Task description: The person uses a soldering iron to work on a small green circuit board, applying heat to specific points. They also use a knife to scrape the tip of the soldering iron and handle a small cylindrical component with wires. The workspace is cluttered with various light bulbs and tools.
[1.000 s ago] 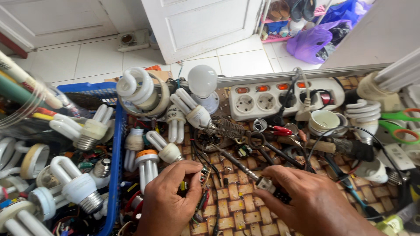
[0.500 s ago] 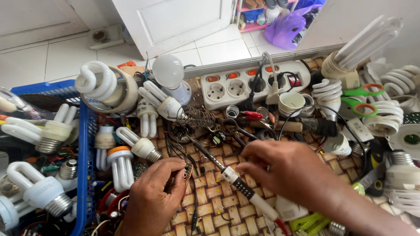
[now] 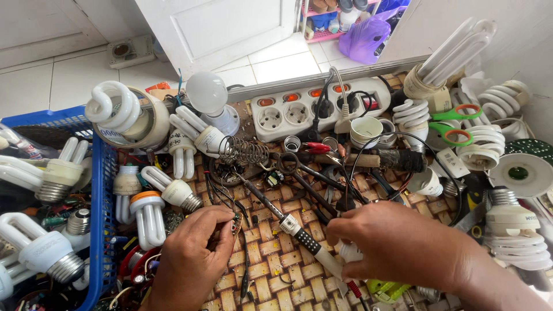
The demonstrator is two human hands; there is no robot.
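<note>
My left hand (image 3: 190,259) pinches a small circuit board (image 3: 233,224) with thin wires, held just above the woven mat (image 3: 271,253). My right hand (image 3: 397,242) rests lower right, fingers curled on a white lamp base (image 3: 348,251); what lies under the palm is hidden. A soldering iron (image 3: 288,222) with a black and white handle lies diagonally between the two hands, its handle touching my right hand. Scissors-like pliers (image 3: 311,178) lie just beyond it.
A white power strip (image 3: 299,112) with plugs sits at the back. Several compact fluorescent bulbs (image 3: 167,196) lie left; more fill a blue basket (image 3: 103,190) at far left. Spiral bulbs (image 3: 512,230) crowd the right, with green scissors (image 3: 458,124), a white cup (image 3: 366,129) and a coil spring (image 3: 245,151).
The view has shifted, so everything sits further right and lower in frame. My right hand has moved down toward the near edge, and my left hand still holds the small board.
</note>
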